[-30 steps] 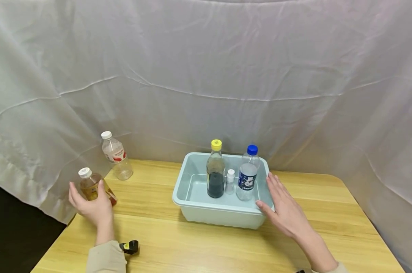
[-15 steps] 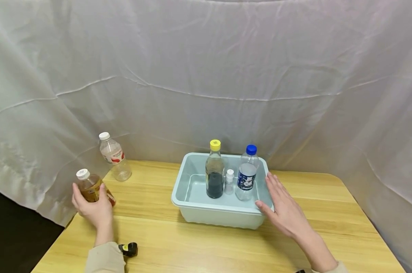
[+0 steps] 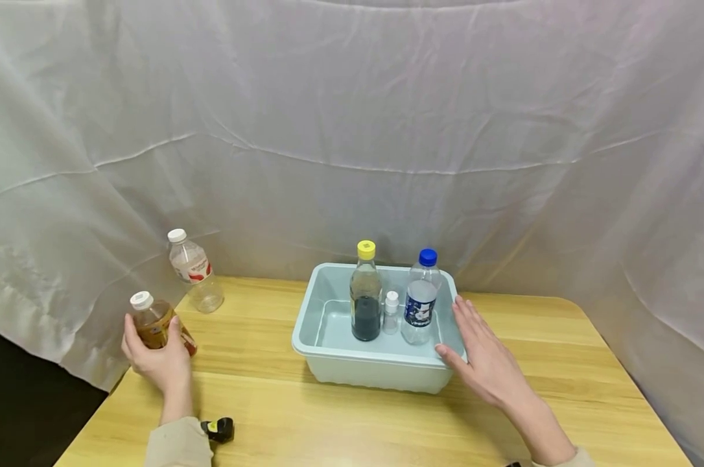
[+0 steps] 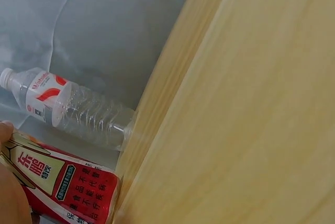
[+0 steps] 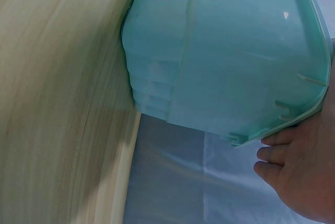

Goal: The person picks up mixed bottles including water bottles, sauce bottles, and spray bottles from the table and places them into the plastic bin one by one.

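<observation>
At the table's left, my left hand (image 3: 161,364) grips a drink bottle (image 3: 155,329) with a white cap and gold label, thumb on one side and fingers on the other. Its red lower label (image 4: 86,195) shows in the left wrist view, its base at the table. Just behind stands a clear plastic bottle (image 3: 196,269), white-capped with a red and white label. My right hand (image 3: 489,360) rests with straight fingers on the right rim of a light blue plastic basin (image 3: 381,373). In the right wrist view, fingertips (image 5: 272,153) touch the rim from outside.
Inside the basin stand a yellow-capped bottle of dark liquid (image 3: 366,311), a small clear white-capped bottle (image 3: 391,314) and a blue-capped bottle (image 3: 420,311). A grey curtain (image 3: 352,143) hangs behind the wooden table (image 3: 282,428). A black wrist device (image 3: 220,429) sits at the left sleeve.
My left fingers and thumb have closed in on the drink bottle, which stays in place. The right hand keeps still on the basin's rim. The head view has shifted slightly.
</observation>
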A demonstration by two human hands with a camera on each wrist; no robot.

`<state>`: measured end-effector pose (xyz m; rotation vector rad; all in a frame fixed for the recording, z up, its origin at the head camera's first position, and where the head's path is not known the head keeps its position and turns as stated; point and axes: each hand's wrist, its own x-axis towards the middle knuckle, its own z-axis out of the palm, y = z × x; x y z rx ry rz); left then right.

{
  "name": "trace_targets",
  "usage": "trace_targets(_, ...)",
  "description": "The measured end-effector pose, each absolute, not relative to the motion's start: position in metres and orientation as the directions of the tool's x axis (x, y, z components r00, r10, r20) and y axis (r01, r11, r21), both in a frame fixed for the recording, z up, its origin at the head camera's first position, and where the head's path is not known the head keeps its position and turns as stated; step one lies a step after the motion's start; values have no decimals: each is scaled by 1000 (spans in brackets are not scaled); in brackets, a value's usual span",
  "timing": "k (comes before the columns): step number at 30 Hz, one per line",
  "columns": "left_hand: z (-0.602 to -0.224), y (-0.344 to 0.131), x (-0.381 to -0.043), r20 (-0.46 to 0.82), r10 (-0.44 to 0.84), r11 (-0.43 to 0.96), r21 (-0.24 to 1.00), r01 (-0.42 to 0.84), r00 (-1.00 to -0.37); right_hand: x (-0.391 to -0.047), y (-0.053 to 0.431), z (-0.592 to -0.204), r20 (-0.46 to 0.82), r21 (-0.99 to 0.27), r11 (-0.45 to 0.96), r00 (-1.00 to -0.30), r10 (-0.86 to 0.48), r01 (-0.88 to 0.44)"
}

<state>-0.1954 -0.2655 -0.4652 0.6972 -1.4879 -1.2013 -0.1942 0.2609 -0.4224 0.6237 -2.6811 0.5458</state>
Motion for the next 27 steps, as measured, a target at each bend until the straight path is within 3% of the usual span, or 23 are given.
trace_targets(18, -440, -252, -194, 430, -856, 371, 897, 239, -287, -194, 261, -425, 386, -290, 833, -854, -350, -472)
trace_targets(27, -398, -213, -184, 497, -829, 409, 851, 329, -256, -194, 260, -423, 390, -293, 830, -852, -349, -474)
